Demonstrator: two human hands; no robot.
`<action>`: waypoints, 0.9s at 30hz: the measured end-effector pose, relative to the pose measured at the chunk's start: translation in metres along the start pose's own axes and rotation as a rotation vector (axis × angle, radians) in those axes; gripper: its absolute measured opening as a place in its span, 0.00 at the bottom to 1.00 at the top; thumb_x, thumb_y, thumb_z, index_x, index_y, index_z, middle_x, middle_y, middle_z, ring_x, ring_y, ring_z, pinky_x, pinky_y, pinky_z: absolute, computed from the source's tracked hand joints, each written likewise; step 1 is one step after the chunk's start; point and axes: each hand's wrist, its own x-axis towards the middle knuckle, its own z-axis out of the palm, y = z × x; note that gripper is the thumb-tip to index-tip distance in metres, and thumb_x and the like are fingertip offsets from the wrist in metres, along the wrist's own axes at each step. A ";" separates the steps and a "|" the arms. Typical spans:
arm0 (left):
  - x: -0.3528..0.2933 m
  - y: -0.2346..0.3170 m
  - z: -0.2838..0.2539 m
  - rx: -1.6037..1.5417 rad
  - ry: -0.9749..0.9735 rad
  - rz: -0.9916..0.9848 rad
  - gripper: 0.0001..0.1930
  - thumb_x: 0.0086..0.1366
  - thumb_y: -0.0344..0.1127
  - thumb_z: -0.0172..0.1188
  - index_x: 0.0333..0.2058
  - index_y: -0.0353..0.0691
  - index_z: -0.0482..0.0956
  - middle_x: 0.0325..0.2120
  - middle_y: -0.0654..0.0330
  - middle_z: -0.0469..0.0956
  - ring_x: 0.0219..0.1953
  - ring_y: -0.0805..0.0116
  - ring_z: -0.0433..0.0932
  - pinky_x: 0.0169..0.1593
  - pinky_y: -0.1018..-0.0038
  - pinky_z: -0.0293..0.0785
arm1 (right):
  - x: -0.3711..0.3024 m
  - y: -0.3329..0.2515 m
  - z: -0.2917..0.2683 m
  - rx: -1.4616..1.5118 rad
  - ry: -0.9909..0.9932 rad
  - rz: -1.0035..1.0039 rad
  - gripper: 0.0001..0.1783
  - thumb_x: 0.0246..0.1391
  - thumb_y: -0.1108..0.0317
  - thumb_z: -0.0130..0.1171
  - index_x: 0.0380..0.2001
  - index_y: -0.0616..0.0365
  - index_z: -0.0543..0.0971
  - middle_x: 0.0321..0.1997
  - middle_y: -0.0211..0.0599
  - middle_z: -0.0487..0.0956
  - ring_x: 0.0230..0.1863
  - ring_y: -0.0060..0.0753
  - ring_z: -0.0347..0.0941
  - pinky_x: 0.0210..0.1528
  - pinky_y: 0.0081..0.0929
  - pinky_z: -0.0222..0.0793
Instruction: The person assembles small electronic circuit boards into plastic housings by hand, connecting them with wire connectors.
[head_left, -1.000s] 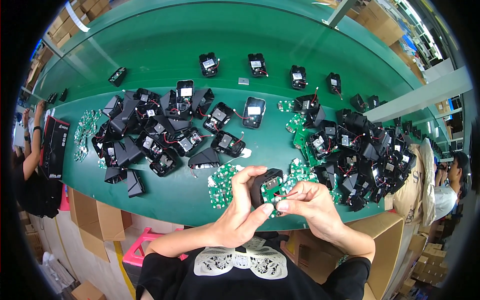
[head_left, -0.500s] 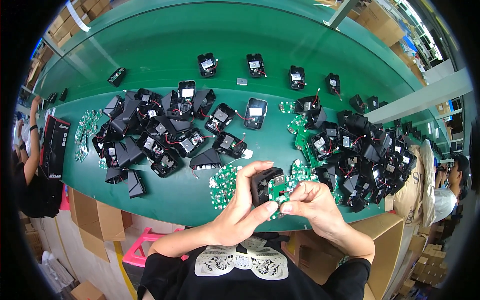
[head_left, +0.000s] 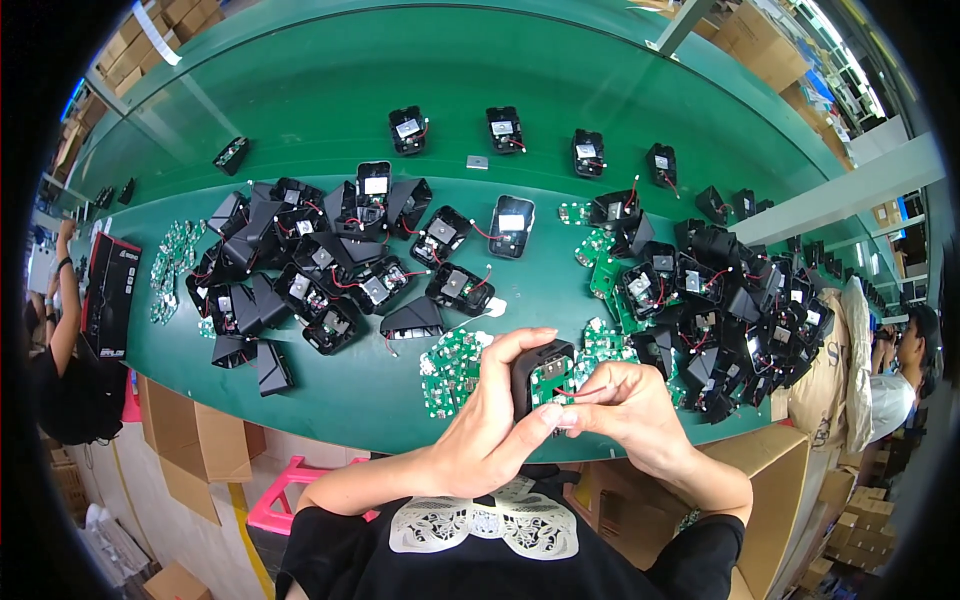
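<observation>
A small black plastic housing (head_left: 523,388) is held upright in front of me, wrapped by the fingers of my left hand (head_left: 492,420). A green circuit board (head_left: 549,378) lies against its open face, and my left thumb presses the lower part of it. My right hand (head_left: 625,412) is closed in a pinch at the board's lower right edge. A thin red wire (head_left: 575,394) runs from the board between my right thumb and index finger. The fingertips hide the lower end of the board.
Piles of similar black housings (head_left: 330,255) with red wires lie left and right on the green table (head_left: 360,410). Loose circuit boards (head_left: 450,375) lie close to both hands. Several housings (head_left: 408,130) stand on the green belt (head_left: 300,110) behind. Cardboard boxes (head_left: 760,490) flank me below; other people are at both sides.
The circuit board has gone from in front of the housing to lying against its open face. The housing has turned more upright. Housings on the belt have shifted slightly left.
</observation>
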 end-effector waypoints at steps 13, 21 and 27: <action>0.002 0.003 -0.003 -0.143 0.023 -0.083 0.23 0.64 0.30 0.41 0.56 0.29 0.50 0.51 0.46 0.60 0.51 0.58 0.64 0.55 0.67 0.59 | 0.001 -0.012 0.008 -0.468 0.064 -0.258 0.25 0.39 0.76 0.67 0.42 0.65 0.68 0.35 0.32 0.74 0.32 0.19 0.73 0.32 0.16 0.68; 0.005 0.001 0.003 0.167 0.025 0.041 0.23 0.63 0.26 0.41 0.57 0.31 0.50 0.52 0.45 0.60 0.37 0.62 0.73 0.38 0.72 0.73 | 0.001 -0.012 0.011 -0.599 0.060 -0.228 0.27 0.43 0.74 0.63 0.48 0.66 0.68 0.42 0.43 0.76 0.31 0.26 0.78 0.27 0.20 0.70; 0.012 0.004 -0.012 0.374 -0.051 0.215 0.25 0.59 0.22 0.43 0.56 0.32 0.54 0.47 0.44 0.64 0.38 0.54 0.72 0.43 0.64 0.70 | 0.007 -0.018 -0.002 -0.704 -0.018 -0.357 0.28 0.38 0.70 0.67 0.46 0.59 0.71 0.39 0.40 0.76 0.31 0.29 0.77 0.28 0.22 0.72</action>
